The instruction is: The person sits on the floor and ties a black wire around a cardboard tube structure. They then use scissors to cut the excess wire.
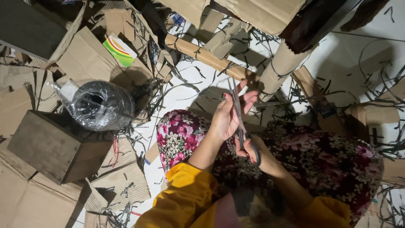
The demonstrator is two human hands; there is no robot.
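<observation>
I sit on the floor with a floral-print cloth [320, 156] over my lap and yellow sleeves on both arms. My right hand [253, 151] grips the dark handles of a pair of scissors [238, 112], whose blades point up and away from me. My left hand [230, 114] is raised beside the blades. Its fingertips pinch what looks like a thin dark strip [270, 103] running off to the right, and its other fingers are spread. The two hands nearly touch above my lap.
A black roll in clear plastic wrap [99, 105] lies to the left, beside a wooden box [46, 145]. Rolled cardboard tubes [202, 55] and flat cardboard sheets [84, 59] lie all around. Several thin cut strips litter the white floor [350, 55]. A dark wooden leg [312, 21] stands ahead.
</observation>
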